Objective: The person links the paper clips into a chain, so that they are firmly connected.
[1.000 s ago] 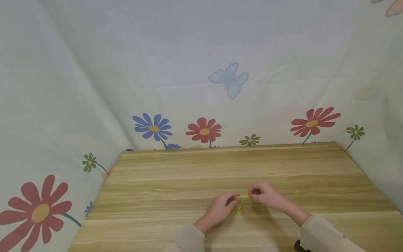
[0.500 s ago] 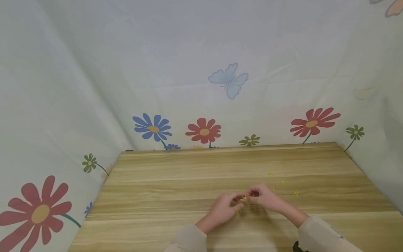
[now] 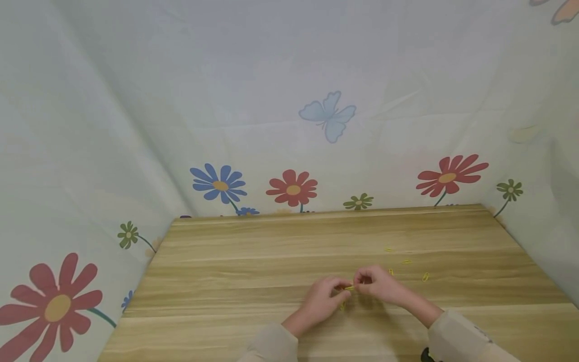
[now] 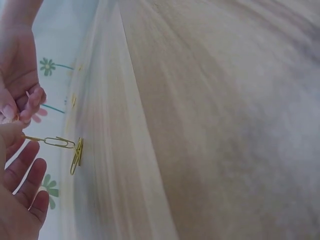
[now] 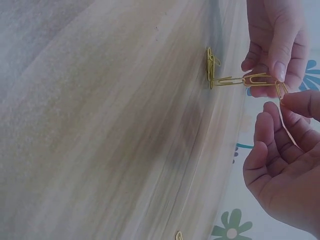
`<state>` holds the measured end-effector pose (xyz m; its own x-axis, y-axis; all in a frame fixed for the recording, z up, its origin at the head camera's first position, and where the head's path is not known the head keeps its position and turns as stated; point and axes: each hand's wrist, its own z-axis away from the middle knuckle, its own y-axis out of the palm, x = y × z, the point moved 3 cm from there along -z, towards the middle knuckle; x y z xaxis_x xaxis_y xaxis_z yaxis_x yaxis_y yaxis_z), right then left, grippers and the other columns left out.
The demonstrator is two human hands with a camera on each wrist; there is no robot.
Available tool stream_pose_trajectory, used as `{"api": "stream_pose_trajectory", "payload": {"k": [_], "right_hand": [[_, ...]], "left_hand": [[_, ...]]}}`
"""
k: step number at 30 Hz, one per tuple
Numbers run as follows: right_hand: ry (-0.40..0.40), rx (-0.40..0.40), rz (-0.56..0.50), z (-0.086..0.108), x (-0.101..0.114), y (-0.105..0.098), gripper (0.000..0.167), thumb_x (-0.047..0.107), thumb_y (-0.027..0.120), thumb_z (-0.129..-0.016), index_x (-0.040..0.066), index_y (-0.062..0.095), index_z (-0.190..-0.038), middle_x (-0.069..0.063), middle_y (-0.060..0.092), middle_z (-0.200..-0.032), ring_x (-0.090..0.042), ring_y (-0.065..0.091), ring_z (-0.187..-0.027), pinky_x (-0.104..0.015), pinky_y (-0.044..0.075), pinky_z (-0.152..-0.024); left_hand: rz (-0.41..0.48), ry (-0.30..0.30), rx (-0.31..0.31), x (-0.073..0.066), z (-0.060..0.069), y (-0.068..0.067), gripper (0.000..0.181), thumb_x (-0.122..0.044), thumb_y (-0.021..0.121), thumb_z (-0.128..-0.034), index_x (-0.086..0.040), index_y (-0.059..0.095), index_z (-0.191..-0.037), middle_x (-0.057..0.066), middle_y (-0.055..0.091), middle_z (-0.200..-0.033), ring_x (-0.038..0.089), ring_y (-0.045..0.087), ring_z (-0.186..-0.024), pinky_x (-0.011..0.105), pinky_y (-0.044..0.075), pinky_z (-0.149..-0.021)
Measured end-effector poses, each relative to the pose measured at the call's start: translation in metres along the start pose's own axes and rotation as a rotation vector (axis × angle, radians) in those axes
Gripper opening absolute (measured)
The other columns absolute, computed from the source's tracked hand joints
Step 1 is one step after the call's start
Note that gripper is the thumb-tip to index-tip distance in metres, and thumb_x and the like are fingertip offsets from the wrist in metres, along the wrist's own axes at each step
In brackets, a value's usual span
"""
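A chain of yellow paper clips point(image 5: 257, 77) runs from between the two hands down to the wooden table. Its lower end lies in a small heap of linked clips point(image 4: 77, 156). My left hand point(image 3: 318, 300) pinches the upper part of the chain between thumb and index finger, the other fingers loosely bent. Close on its right, my right hand point(image 3: 381, 285) pinches a paper clip point(image 5: 281, 90) at the chain's top end with thumb and index finger. Fingers partly cover this clip, so whether it is linked to the one beside it cannot be told.
Several loose yellow paper clips lie beyond and right of the hands, among them one nearby clip point(image 3: 391, 271) and one farther right point(image 3: 425, 276). A wood-grain table point(image 3: 235, 261) meets a flowered cloth backdrop point(image 3: 253, 125) at its back and sides.
The hands have come closer together, the right one shifting slightly left and nearer. The yellow stretch between them has shortened. A loose clip behind the right hand now shows.
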<state>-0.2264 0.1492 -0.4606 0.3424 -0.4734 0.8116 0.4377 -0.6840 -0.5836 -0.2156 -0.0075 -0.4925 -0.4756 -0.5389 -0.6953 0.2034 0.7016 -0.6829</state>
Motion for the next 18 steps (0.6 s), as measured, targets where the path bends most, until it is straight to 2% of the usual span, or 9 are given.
{"api": "stream_pose_trajectory", "payload": {"k": [8,12,18], "right_hand": [[0.010,0.002,-0.013,0.000,-0.001,0.000,0.005,0.006,0.058,-0.080,0.002,0.059,-0.076,-0.002,0.056,-0.070,-0.002,0.043,-0.059,-0.018,0.037,-0.052],[0.016,-0.001,-0.047,0.002,0.002,-0.002,0.010,0.010,0.057,-0.082,0.000,0.059,-0.082,-0.008,0.059,-0.076,-0.003,0.047,-0.064,-0.019,0.040,-0.055],[0.022,-0.031,-0.098,0.007,-0.002,-0.010,0.019,0.013,0.055,-0.086,-0.005,0.058,-0.090,-0.018,0.060,-0.083,-0.007,0.051,-0.068,-0.021,0.043,-0.056]], "left_hand": [[-0.017,-0.032,-0.033,-0.002,0.000,-0.003,0.014,-0.025,0.057,-0.0850,-0.016,0.066,-0.091,-0.006,0.065,-0.090,0.005,0.058,-0.085,0.020,0.045,-0.074],[-0.038,-0.046,-0.050,-0.003,-0.001,-0.007,0.015,-0.025,0.056,-0.0857,-0.015,0.066,-0.091,-0.006,0.065,-0.089,0.005,0.058,-0.086,0.022,0.046,-0.076],[-0.012,-0.068,-0.077,0.002,-0.001,-0.014,0.019,-0.028,0.054,-0.0867,-0.015,0.065,-0.094,-0.006,0.065,-0.091,0.006,0.058,-0.088,0.023,0.046,-0.077]]}}
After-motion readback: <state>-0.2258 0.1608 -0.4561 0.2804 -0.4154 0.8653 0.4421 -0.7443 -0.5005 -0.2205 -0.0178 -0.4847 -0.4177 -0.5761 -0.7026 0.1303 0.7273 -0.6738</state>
